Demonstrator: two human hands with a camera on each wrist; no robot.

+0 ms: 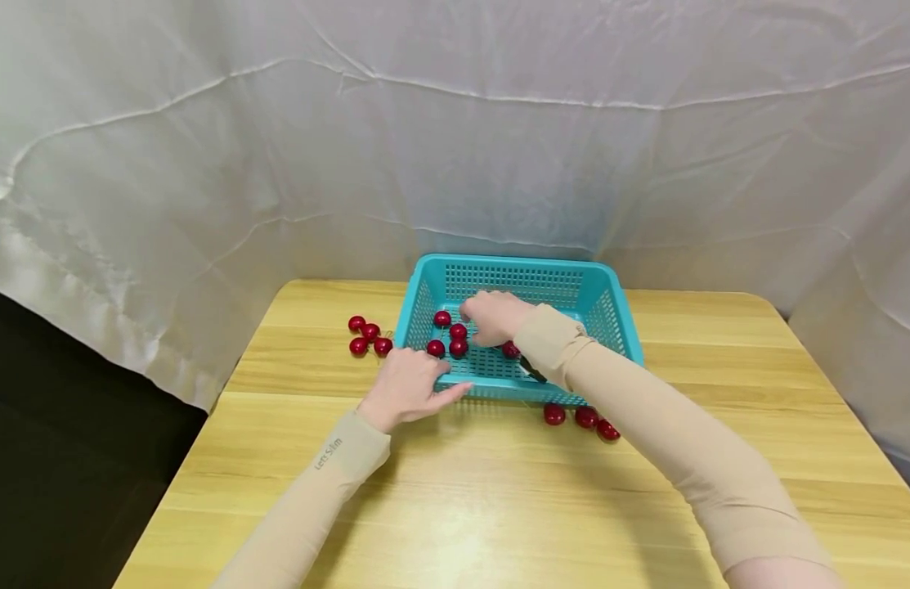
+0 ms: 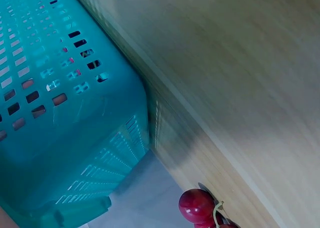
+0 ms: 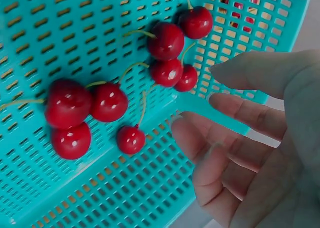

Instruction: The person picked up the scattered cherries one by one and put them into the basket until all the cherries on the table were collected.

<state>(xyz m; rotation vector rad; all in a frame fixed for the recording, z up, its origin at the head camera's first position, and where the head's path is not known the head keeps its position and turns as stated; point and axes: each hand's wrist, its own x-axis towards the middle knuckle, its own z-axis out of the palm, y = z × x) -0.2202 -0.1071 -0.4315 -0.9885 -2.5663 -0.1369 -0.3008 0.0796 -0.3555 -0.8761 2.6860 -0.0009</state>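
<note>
A turquoise plastic basket (image 1: 524, 384) with slotted walls stands on the table, and red cherries with green stems (image 3: 166, 41) lie on its floor. At the basket's near left corner my left hand (image 1: 414, 383) grips the rim, with the thumb stretched along the front edge. My right hand (image 1: 496, 316) is inside the basket, over its middle. In the right wrist view the fingers (image 3: 235, 153) are loosely bent, with nothing between them and the thumb, close beside the cherries. The left wrist view shows mostly the basket's outer wall (image 2: 75, 118); that hand is nearly out of sight there.
Several cherries (image 1: 370, 331) lie on the wooden table (image 1: 455, 507) left of the basket. Three more cherries (image 1: 586, 417) sit by its front right side, partly under the right forearm. A pale curtain (image 1: 499, 164) hangs behind the table.
</note>
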